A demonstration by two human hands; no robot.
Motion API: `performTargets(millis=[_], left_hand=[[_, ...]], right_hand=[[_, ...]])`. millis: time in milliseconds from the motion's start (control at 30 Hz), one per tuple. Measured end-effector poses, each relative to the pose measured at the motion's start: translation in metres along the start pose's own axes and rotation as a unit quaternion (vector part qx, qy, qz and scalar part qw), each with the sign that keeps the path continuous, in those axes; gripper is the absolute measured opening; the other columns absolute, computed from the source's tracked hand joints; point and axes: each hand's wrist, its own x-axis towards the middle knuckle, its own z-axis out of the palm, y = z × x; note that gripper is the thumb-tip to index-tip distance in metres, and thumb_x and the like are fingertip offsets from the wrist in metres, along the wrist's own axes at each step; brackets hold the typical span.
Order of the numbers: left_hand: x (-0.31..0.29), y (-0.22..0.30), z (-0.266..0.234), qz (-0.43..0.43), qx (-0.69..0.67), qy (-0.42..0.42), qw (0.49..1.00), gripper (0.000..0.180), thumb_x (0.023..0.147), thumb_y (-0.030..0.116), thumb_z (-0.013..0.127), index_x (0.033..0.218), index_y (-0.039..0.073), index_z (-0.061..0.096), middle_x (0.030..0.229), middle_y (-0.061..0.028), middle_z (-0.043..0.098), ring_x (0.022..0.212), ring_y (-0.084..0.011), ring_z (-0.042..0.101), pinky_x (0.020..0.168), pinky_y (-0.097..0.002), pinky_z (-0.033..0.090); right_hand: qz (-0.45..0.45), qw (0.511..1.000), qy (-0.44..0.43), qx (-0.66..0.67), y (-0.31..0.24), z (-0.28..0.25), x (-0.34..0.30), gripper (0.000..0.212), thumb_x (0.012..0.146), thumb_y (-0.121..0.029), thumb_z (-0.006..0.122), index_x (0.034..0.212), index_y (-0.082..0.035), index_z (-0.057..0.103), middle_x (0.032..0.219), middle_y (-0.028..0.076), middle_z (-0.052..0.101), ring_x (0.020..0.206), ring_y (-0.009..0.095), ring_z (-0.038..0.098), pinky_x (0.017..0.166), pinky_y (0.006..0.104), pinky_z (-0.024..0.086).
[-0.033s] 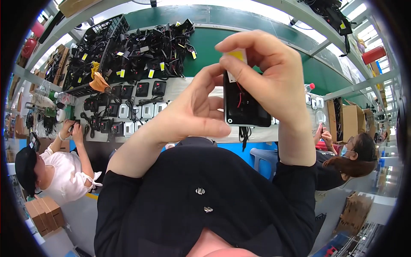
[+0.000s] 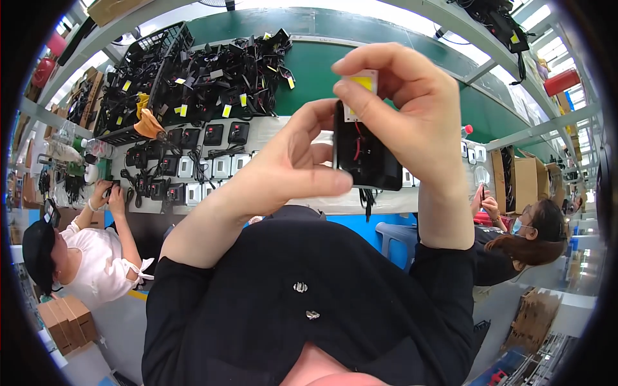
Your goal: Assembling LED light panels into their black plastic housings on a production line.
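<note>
"Where is the piece being worked on?"

"The black housing (image 2: 376,168) is up in the air above the near edge of the desk (image 2: 386,204), its open side showing. The left hand (image 2: 296,164) is closed on its left edge, thumb by the lower corner."

"And the right hand (image 2: 415,112)?"

"It pinches a white-and-yellow panel (image 2: 365,83) between thumb and forefinger, at the housing's upper end. I can't tell whether the palm touches the housing too."

"How far along is this unit?"

"Partway, I'd judge. A red wire (image 2: 358,149) runs inside the housing up toward the panel, but the panel lies partly outside and isn't seated. Whether the wire's ends are fixed, I can't tell."

"What about the others?"

"A heap of black wired parts (image 2: 219,83), several with yellow panels exposed, lies beside a black crate (image 2: 181,38). White-faced square units (image 2: 222,167) stand in rows nearer by; they look further along, though that's a guess."
</note>
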Motion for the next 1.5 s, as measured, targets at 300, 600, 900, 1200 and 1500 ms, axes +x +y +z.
performTargets(millis=[300, 600, 900, 1200, 1500], left_hand=[[-0.002, 0.004, -0.009, 0.038, 0.037, 0.158, 0.986, 0.065, 0.066, -0.016, 0.047, 0.126, 0.003, 0.030, 0.119, -0.0085, 0.043, 0.115, -0.0155, 0.043, 0.097, -0.0302, 0.036], [-0.001, 0.018, -0.013, 0.036, -0.011, 0.169, 0.985, 0.048, 0.080, -0.004, 0.056, 0.123, 0.003, 0.037, 0.112, -0.0093, 0.051, 0.104, -0.0149, 0.050, 0.091, -0.0299, 0.042], [0.011, 0.010, -0.022, 0.116, 0.180, 0.224, 0.951, 0.032, 0.083, 0.005, 0.061, 0.113, 0.002, 0.048, 0.102, -0.0063, 0.056, 0.094, -0.0113, 0.054, 0.080, -0.0255, 0.046], [0.007, 0.014, -0.028, 0.157, 0.097, 0.133, 0.974, 0.048, 0.084, 0.006, 0.045, 0.131, -0.002, 0.035, 0.128, -0.0183, 0.046, 0.118, -0.0270, 0.047, 0.099, -0.0351, 0.037], [-0.008, 0.020, -0.021, 0.155, 0.060, 0.082, 0.983, 0.060, 0.086, 0.017, 0.046, 0.138, -0.003, 0.024, 0.133, -0.0154, 0.039, 0.120, -0.0201, 0.042, 0.100, -0.0313, 0.033]], right_hand=[[-0.029, 0.991, 0.071, -0.108, 0.008, -0.021, -0.015, 0.013, 0.069, 0.002, 0.069, 0.080, -0.003, 0.065, 0.082, 0.003, 0.061, 0.057, 0.005, 0.047, 0.048, 0.0178, 0.037], [-0.157, 0.968, -0.003, -0.195, 0.010, -0.010, -0.034, 0.036, 0.061, -0.002, 0.075, 0.095, 0.000, 0.065, 0.090, 0.008, 0.059, 0.071, 0.019, 0.060, 0.059, 0.0271, 0.049], [-0.245, 0.894, 0.015, -0.374, 0.005, -0.001, -0.033, 0.030, 0.062, -0.010, 0.074, 0.091, -0.004, 0.066, 0.083, 0.007, 0.060, 0.069, 0.021, 0.059, 0.058, 0.0313, 0.046], [-0.249, 0.893, 0.126, -0.352, 0.006, 0.034, -0.025, 0.032, 0.058, -0.011, 0.076, 0.088, -0.005, 0.067, 0.084, 0.008, 0.062, 0.066, 0.020, 0.058, 0.055, 0.0298, 0.043], [-0.265, 0.893, 0.186, -0.313, 0.015, 0.055, -0.016, 0.034, 0.056, -0.007, 0.077, 0.089, -0.004, 0.068, 0.083, 0.008, 0.061, 0.065, 0.020, 0.056, 0.056, 0.0292, 0.044]])
